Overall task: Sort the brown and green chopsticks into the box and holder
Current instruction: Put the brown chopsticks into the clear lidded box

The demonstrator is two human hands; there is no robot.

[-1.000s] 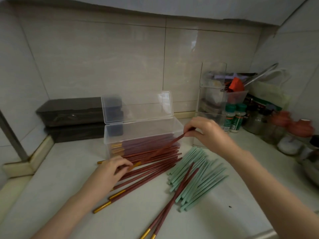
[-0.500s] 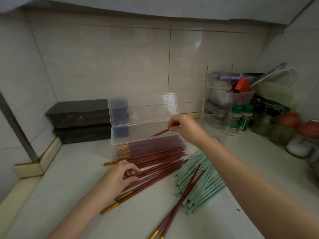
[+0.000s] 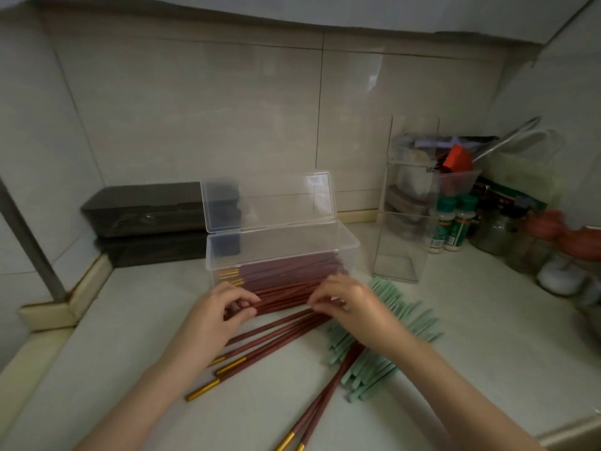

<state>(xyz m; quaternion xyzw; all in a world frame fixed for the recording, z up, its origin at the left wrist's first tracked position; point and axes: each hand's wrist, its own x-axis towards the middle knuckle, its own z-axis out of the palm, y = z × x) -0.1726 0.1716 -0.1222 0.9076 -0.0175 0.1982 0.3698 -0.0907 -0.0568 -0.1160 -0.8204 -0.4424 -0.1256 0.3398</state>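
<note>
A clear plastic box stands open on the counter with several brown chopsticks lying inside it. More brown chopsticks with gold ends lie in a loose pile in front of the box. My left hand and my right hand both pinch that pile, one at each end. Green chopsticks are spread on the counter under and right of my right wrist. Two brown chopsticks lie across the green ones toward the front. A tall clear holder stands right of the box, with nothing visible inside.
Two dark cases are stacked against the wall left of the box. Spice bottles, jars and a crowded clear bin fill the back right corner. The counter's front edge runs at the lower right.
My right hand let go of a brown chopstick at the box and came down to the pile. My left hand slid onto the pile's left end. The camera moved closer.
</note>
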